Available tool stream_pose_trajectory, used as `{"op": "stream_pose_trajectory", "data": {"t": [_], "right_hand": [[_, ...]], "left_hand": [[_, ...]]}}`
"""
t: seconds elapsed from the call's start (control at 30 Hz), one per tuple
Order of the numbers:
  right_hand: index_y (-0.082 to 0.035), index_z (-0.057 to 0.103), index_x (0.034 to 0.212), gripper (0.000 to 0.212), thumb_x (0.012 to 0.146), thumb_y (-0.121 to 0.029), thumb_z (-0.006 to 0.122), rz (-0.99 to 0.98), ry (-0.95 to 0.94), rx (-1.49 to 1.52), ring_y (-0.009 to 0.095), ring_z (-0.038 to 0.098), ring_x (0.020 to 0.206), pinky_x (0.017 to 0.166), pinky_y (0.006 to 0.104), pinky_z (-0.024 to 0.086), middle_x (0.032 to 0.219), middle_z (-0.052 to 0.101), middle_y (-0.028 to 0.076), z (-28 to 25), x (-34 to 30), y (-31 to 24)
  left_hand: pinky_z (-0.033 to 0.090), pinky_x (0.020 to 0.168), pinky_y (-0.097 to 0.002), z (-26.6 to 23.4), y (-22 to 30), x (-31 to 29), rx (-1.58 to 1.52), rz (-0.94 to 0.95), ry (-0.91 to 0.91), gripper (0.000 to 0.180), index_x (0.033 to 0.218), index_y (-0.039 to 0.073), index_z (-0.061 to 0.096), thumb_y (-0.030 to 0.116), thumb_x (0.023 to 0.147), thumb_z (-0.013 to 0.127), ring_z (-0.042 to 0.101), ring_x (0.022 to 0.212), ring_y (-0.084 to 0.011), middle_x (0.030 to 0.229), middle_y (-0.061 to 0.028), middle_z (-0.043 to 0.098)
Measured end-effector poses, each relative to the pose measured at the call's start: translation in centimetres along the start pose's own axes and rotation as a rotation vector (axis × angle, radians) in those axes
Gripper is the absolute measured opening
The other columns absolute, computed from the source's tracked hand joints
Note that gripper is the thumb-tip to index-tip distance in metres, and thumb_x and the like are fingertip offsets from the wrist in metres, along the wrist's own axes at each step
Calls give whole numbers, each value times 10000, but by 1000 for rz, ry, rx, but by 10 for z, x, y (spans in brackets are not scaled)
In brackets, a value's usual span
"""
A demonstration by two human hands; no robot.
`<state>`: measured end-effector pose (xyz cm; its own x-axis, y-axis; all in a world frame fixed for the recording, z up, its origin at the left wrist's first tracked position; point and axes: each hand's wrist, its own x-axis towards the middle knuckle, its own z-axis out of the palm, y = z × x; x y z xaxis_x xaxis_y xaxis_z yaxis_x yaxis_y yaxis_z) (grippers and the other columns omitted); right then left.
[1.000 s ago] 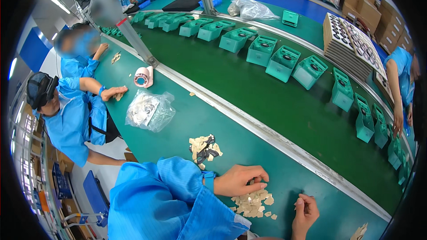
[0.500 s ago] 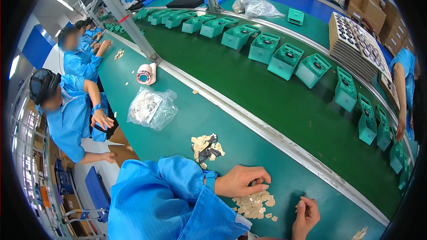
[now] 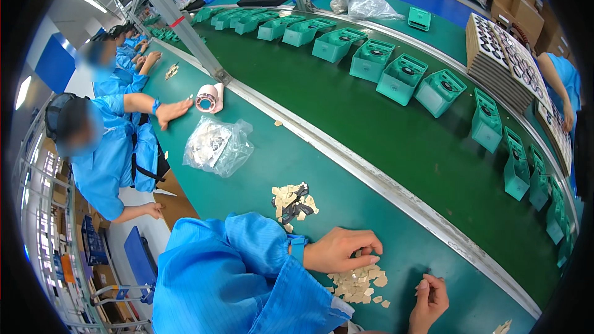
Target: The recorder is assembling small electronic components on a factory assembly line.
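Note:
My left hand, in a blue sleeve, rests at a pile of small cream-coloured flat pieces. Its fingers are loosely bent, thumb and forefinger apart, and nothing shows between them. Right of the pile, my right hand is held above the green table with the fingers curled in and the thumb pressed to them. Whatever is in that pinch is too small to make out. Beyond my left sleeve lies a second heap of cream pieces mixed with black parts.
A clear plastic bag and a pink round device lie farther up the table. Past a metal rail, a green conveyor carries several teal housings. A co-worker sits at the left; stacked trays stand at right.
The co-worker at the left has stretched an arm over the table toward the pink device. My view has shifted slightly; my two hands keep nearly the same pose.

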<state>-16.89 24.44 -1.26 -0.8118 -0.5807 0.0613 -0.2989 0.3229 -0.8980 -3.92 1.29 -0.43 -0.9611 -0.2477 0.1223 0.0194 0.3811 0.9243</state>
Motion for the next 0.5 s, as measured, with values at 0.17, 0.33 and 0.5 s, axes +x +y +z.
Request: {"op": "stream_pose_trajectory", "data": {"t": [0.17, 0.33, 0.5], "right_hand": [[26, 649, 984, 148, 886, -78, 610, 7, -3, -9, 83, 532, 676, 629, 210, 452, 791, 607, 39, -1, 0, 0], [24, 649, 981, 141, 882, -68, 610, -19, 5, -28, 89, 533, 671, 627, 209, 449, 781, 608, 43, -1, 1, -3], [25, 652, 970, 135, 877, -65, 614, -62, -12, -10, 89, 532, 661, 617, 209, 445, 778, 609, 45, 0, 2, 0]], "left_hand": [[429, 510, -255, 2, -3, 0, -11, 0, 4, 149, 952, 61, 588, 169, 858, 632, 543, 586, -124, 716, -17, 555], [427, 503, -254, 1, -1, 1, -1, 12, -21, 153, 955, 59, 589, 168, 858, 635, 537, 573, -119, 732, -20, 557], [468, 564, -269, -3, 2, 0, -5, -88, -52, 165, 975, 68, 577, 160, 846, 625, 588, 639, -136, 791, -21, 583]]}}
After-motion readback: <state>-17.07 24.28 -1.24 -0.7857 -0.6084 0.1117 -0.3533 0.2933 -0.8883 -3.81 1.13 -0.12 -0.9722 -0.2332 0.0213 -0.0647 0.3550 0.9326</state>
